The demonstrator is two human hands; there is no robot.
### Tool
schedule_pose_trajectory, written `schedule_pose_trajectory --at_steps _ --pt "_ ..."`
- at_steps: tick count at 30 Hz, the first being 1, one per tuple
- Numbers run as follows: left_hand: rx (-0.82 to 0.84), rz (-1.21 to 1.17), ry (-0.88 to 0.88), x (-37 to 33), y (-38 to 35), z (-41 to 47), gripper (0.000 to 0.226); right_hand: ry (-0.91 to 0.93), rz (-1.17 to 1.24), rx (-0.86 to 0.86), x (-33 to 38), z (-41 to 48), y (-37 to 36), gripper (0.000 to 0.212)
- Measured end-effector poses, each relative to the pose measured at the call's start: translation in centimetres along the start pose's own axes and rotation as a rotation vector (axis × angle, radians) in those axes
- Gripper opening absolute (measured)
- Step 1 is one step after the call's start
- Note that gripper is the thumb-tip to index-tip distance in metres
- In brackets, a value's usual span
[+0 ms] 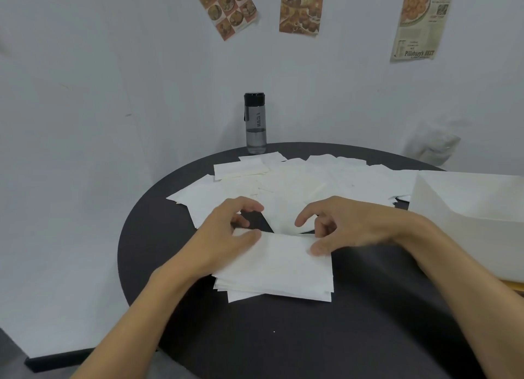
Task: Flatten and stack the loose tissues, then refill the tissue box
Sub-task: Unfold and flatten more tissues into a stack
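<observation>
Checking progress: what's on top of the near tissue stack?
The left hand and right hand pinch the far edge of the tissue stack; nothing else lies on it. Lower sheets are covered.

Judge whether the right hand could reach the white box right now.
Probably yes: the white box sits close beside the right hand, nothing standing between, though its fingers grip the tissue stack.

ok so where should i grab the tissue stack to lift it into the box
Probably by its two short ends, one hand from each side, fingers under, thumbs on top. The stack is wide, flat and slightly fanned, so a one-sided grip would likely let it sag.
</observation>
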State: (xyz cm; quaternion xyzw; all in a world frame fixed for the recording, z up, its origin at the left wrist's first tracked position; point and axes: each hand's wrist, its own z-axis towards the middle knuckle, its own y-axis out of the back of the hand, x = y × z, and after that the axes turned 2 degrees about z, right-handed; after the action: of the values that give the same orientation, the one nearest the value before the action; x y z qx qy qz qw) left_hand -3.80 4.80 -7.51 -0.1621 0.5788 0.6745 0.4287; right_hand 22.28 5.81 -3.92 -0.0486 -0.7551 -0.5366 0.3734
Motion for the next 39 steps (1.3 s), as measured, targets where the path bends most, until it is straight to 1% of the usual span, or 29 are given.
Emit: schedule_pose_trajectory --at_steps 4,7,11,14,16,19,21,22,24,27,30,33,36,39 --pt "0.127 0.09 -0.062 0.5 -0.5 -0.5 0.019 -0.026 -0.044 -0.008 -0.5 0.4 -0.5 0.038" --pt "0.146 0.18 -0.068 1.0 -0.3 -0.9 0.014 -0.009 -0.049 -0.012 -0.4 0.7 -0.8 0.034" --pt "0.139 0.296 -0.092 1.7 -0.2 -1.4 0.035 0.021 -0.028 -0.016 -0.2 0.8 -1.2 0.035" --pt "0.127 0.34 -0.099 1.7 -0.2 -1.6 0.038 0.026 0.001 -0.07 -0.3 1.0 -1.5 0.026" --pt "0.125 0.359 -0.106 1.6 -0.4 -1.5 0.038 0.03 0.046 -0.195 -0.7 1.4 -1.4 0.016" --pt "0.153 0.36 -0.118 1.3 -0.7 -1.2 0.036 -0.027 0.017 -0.519 -2.1 2.5 -1.1 0.008" --pt "0.184 0.376 -0.119 0.8 -0.8 -0.8 0.037 -0.127 -0.017 -0.726 -3.7 3.1 -0.9 0.011" --pt "0.193 0.396 -0.125 0.5 -0.9 -0.5 0.038 -0.182 -0.028 -0.784 -4.6 3.4 -0.7 0.016" --pt "0.202 0.448 -0.149 -0.2 -1.2 0.5 0.036 -0.271 -0.062 -0.807 -6.2 3.7 -0.6 0.025" --pt "0.232 0.427 -0.161 -0.7 -1.8 1.7 0.032 -0.302 -0.1 -0.818 -7.3 4.1 -0.6 0.031" --pt "0.242 0.368 -0.172 -0.3 -2.7 1.4 0.04 -0.295 -0.157 -0.868 -7.2 4.3 -0.7 0.033" --pt "0.227 0.357 -0.19 0.2 -3.1 1.2 0.048 -0.333 -0.204 -0.888 -7.1 4.7 -0.7 0.039" --pt "0.205 0.358 -0.207 0.2 -3.2 1.1 0.047 -0.318 -0.209 -0.892 -7.0 5.2 -0.8 0.04" --pt "0.202 0.361 -0.205 0.3 -3.2 1.0 0.05 -0.304 -0.182 -0.873 -6.9 5.7 -0.8 0.033"
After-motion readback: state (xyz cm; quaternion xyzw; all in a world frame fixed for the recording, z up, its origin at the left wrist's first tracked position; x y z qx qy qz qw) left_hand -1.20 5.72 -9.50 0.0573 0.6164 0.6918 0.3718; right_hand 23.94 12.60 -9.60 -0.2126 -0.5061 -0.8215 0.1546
